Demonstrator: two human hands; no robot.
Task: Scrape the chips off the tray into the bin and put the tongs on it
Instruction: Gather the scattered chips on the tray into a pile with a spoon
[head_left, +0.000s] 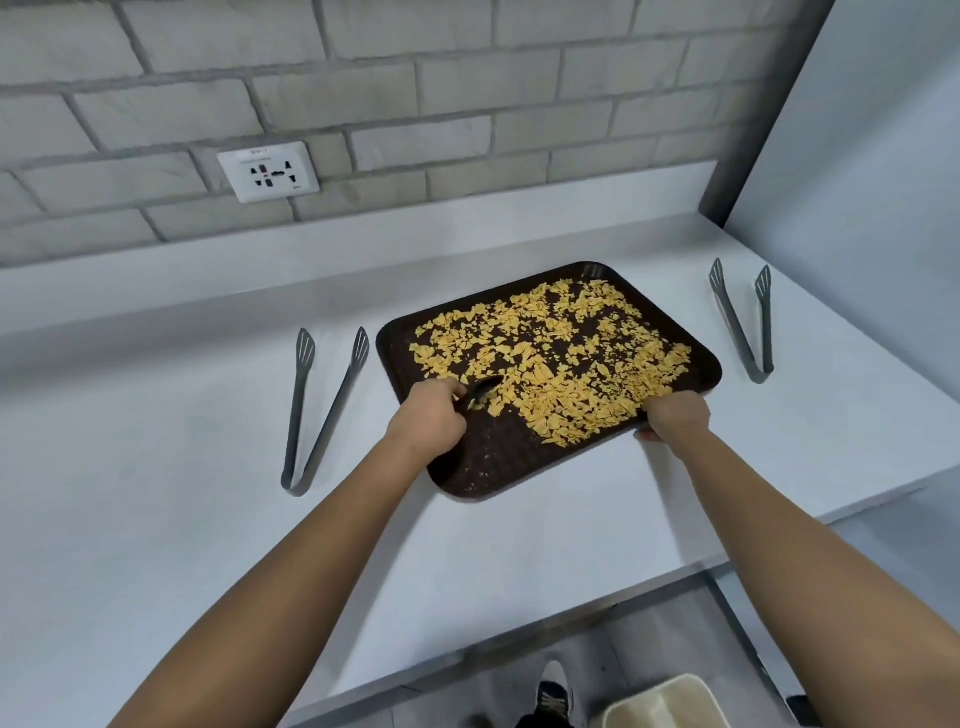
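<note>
A dark brown tray (488, 462) lies on the white counter, covered with broken yellow chips (561, 353). My left hand (428, 413) grips a small black scraper (483, 391) whose blade rests among the chips at the tray's near left. My right hand (675, 415) holds the tray's near right edge, fingers curled under the rim. One pair of grey tongs (322, 410) lies left of the tray, another pair of grey tongs (745, 322) lies to its right. A cream bin (660, 704) stands on the floor below the counter's front edge.
The white counter (156, 519) ends against a brick wall with a power socket (267, 171). A pale side panel (857, 156) closes the right. A shoe (553, 693) is on the floor beside the bin.
</note>
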